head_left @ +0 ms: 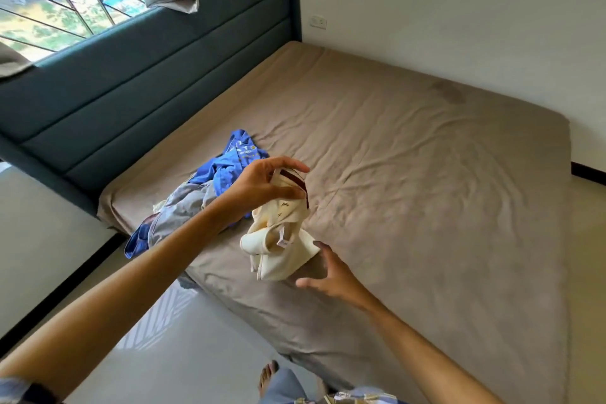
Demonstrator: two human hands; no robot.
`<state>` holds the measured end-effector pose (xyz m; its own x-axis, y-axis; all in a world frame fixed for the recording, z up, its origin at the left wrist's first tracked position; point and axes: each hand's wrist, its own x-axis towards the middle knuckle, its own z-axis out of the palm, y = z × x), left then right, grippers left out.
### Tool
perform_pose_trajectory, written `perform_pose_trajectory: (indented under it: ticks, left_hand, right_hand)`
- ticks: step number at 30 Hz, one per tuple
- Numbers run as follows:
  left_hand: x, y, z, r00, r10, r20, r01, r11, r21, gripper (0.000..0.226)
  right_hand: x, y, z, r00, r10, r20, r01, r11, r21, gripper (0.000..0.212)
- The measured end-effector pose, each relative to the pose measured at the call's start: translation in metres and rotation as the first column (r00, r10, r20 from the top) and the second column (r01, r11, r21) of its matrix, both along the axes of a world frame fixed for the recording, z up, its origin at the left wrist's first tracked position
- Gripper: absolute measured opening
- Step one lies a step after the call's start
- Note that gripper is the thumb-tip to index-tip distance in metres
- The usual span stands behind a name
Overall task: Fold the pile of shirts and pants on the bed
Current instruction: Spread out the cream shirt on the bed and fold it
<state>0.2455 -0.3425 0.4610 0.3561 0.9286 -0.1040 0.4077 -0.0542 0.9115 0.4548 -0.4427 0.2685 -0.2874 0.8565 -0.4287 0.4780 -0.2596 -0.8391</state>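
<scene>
The cream garment hangs above the bed, pinched at its top by the left hand; the right hand waits just beside its lower edge, fingers spread — holding nothing. The clothes pile lies behind, partly hidden by the left forearm.

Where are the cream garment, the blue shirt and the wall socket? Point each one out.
cream garment (pixel 278 239): head view, on the hanging body, near the white label.
blue shirt (pixel 226 170): head view, on the crumpled top of the pile.
wall socket (pixel 318 22): head view, on the plate's middle.
</scene>
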Motion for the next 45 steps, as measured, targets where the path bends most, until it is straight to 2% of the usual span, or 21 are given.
perform_pose_trajectory:
  ticks: [1,3,5,6,11,14,16,17,19,20,23,26,28,31,34,36,38,40,42,44,45]
  left_hand:
    - [0.003,0.001,0.005,0.994,-0.022,-0.104,0.031,0.995,0.09,0.046]
    - [0.006,0.004,0.015,0.956,-0.059,-0.286,0.14,0.952,0.271,0.046]
    - [0.006,0.007,0.023,0.926,-0.061,-0.372,0.213,0.899,0.383,0.042]
    - [0.005,0.007,0.026,0.917,-0.048,-0.396,0.23,0.875,0.427,0.039]
    - [0.005,0.015,0.038,0.883,0.092,-0.46,0.236,0.76,0.605,0.016]
    - [0.006,0.019,0.042,0.857,0.129,-0.499,0.265,0.72,0.642,0.012]
    - [0.004,0.021,0.049,0.839,0.107,-0.534,0.316,0.703,0.638,0.012]
    - [0.002,0.023,0.053,0.824,0.082,-0.561,0.353,0.7,0.621,0.013]
    - [-0.004,0.026,0.059,0.758,0.032,-0.652,0.447,0.702,0.554,0.019]
    - [-0.008,0.027,0.06,0.721,0.017,-0.692,0.48,0.709,0.517,0.024]
    - [-0.023,0.028,0.052,0.628,0.054,-0.776,0.461,0.777,0.428,0.034]
    - [-0.038,0.027,0.023,0.483,0.092,-0.871,0.432,0.84,0.328,0.03]
    - [-0.04,0.025,-0.002,0.417,0.086,-0.905,0.409,0.871,0.272,0.03]
    - [-0.031,0.017,-0.038,0.343,-0.001,-0.939,0.363,0.922,0.132,0.03]
    - [-0.02,0.007,-0.079,0.492,-0.215,-0.844,0.399,0.917,-0.001,0.039]
    - [-0.01,-0.001,-0.098,0.628,-0.307,-0.715,0.39,0.92,-0.053,0.023]
    - [0.006,-0.011,-0.11,0.767,-0.314,-0.56,0.316,0.944,-0.098,0.024]
    - [0.025,-0.021,-0.118,0.854,-0.286,-0.435,0.244,0.958,-0.151,0.025]
    - [0.041,-0.025,-0.124,0.878,-0.312,-0.364,0.241,0.943,-0.228,0.03]
    - [0.053,-0.026,-0.128,0.818,-0.401,-0.413,0.305,0.91,-0.281,0.036]
    - [0.056,-0.024,-0.128,0.762,-0.428,-0.487,0.345,0.904,-0.254,0.038]
  right_hand:
    - [-0.007,0.005,-0.002,1.0,-0.022,0.015,0.022,0.999,0.029,0.103]
    - [-0.019,0.014,-0.005,0.995,-0.098,-0.027,0.099,0.994,0.041,0.074]
    - [-0.024,0.018,-0.007,0.978,-0.195,-0.068,0.2,0.977,0.078,0.041]
    - [-0.025,0.019,-0.007,0.975,-0.202,-0.092,0.212,0.972,0.105,0.037]
    - [-0.035,0.014,-0.004,0.971,-0.042,-0.236,0.039,0.999,-0.016,0.078]
    - [-0.038,0.01,0.0,0.978,-0.147,-0.145,0.16,0.984,0.081,0.062]
    - [-0.032,0.014,0.005,0.986,-0.145,0.086,0.125,0.97,0.209,0.047]
    - [-0.025,0.018,0.006,0.961,-0.081,0.263,0.01,0.966,0.26,0.047]
    - [-0.003,0.025,0.008,0.832,-0.004,0.555,-0.207,0.926,0.316,0.047]
    - [0.012,0.031,0.008,0.785,-0.026,0.619,-0.261,0.892,0.369,0.043]
    - [0.067,0.051,0.025,0.711,-0.1,0.696,-0.348,0.811,0.471,0.025]
    - [0.116,0.073,0.06,0.645,-0.144,0.751,-0.457,0.714,0.53,0.027]
    - [0.132,0.078,0.084,0.682,-0.112,0.723,-0.474,0.685,0.553,0.021]
    - [0.138,0.077,0.108,0.783,-0.029,0.621,-0.463,0.639,0.614,0.031]
    - [0.137,0.075,0.121,0.862,0.007,0.507,-0.409,0.599,0.688,0.032]
    - [0.132,0.071,0.13,0.903,0.032,0.428,-0.357,0.61,0.707,0.034]
    - [0.127,0.066,0.141,0.935,0.06,0.351,-0.303,0.651,0.696,0.037]
    - [0.125,0.065,0.149,0.951,0.047,0.306,-0.241,0.734,0.635,0.055]
    - [0.128,0.067,0.155,0.957,0.017,0.291,-0.175,0.832,0.526,0.073]
    - [0.137,0.068,0.157,0.954,0.043,0.296,-0.158,0.913,0.375,0.073]
    - [0.143,0.069,0.156,0.948,0.08,0.307,-0.17,0.945,0.279,0.072]
